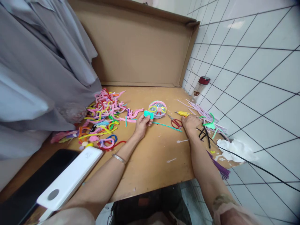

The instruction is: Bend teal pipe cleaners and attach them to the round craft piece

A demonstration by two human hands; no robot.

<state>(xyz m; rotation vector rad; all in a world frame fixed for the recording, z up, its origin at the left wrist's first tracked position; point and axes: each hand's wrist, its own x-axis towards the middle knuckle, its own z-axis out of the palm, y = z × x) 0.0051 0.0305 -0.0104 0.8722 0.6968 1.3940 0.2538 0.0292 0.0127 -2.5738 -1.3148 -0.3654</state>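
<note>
So the left hand [143,124] had a small teal piece [148,114] pinched between thumb and fingers, held up over the middle of the bench [150,168]. Right beside it sat a round clear container [160,116] with a pink rim and 2 yellow loops on it. A thin teal stem [167,127] ran from near that hand out past the red scissors [176,122]; couldn't tell if it was joined to the piece.

The right hand [190,123] was down at the yellow glue gun [182,113], fingers touching its back end, but I can't tell if they were actually wrapped around it. Lilac strips [203,110], a green bit [209,125] and some black stems [206,136] lay around that hand.

Left side was a big messy heap of fuzzy stems [105,114], with a white power bank [70,178] nearer the person. 2 white scraps [171,160] lay between the forearms, and crumpled tissue [234,150] was over on the right.
</note>
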